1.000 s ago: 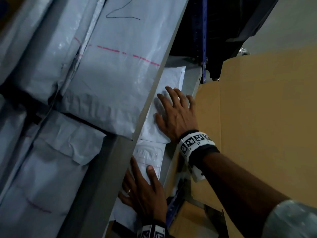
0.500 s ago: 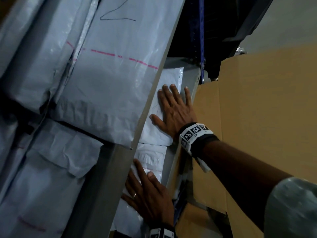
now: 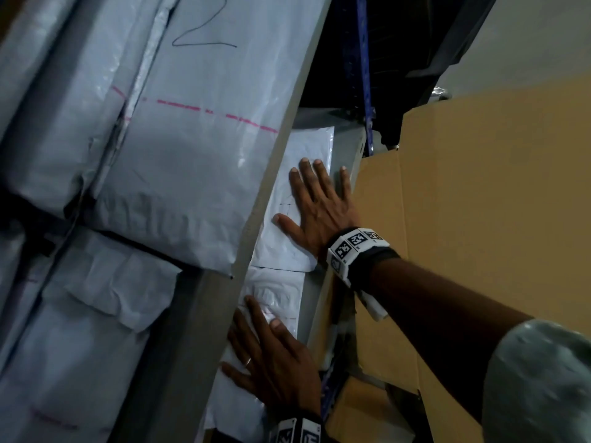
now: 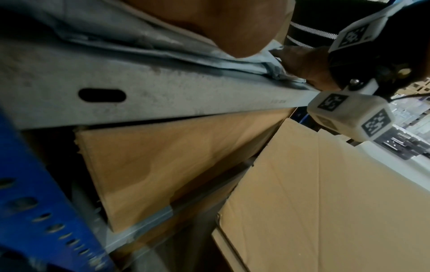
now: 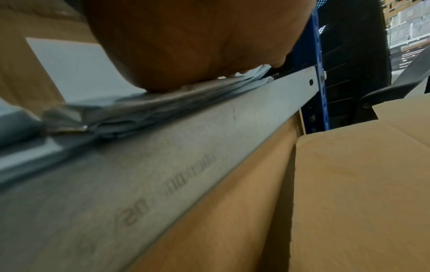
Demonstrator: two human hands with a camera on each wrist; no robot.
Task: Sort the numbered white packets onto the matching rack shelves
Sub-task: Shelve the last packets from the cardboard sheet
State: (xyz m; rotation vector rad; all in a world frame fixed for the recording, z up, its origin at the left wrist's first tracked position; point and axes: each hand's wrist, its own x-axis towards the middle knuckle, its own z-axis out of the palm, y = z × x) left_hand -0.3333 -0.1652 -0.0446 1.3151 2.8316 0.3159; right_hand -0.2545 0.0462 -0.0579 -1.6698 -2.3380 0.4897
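Observation:
Two white packets lie on a lower grey rack shelf [image 3: 347,161]. My right hand [image 3: 316,199] lies flat, fingers spread, on the farther packet [image 3: 287,244], which bears a faint pen mark. My left hand [image 3: 265,356] presses flat on the nearer crumpled packet [image 3: 275,289]. On the shelf above, a large white packet marked 2 [image 3: 198,129] lies over the shelf edge [image 3: 275,161], with more packets [image 3: 80,314] beside it. In the wrist views each palm bears down on packets [image 5: 163,103] at the shelf's metal lip [image 4: 163,95].
Brown cardboard boxes [image 3: 479,203] stand close to the right of the shelf and below it [image 4: 174,165]. A blue perforated rack upright [image 3: 364,75] rises behind; another shows in the left wrist view [image 4: 35,202].
Both hands have slid slightly farther along the packets on the lower shelf, still pressed flat. The view has tilted, so the 2 on the upper packet shows fully.

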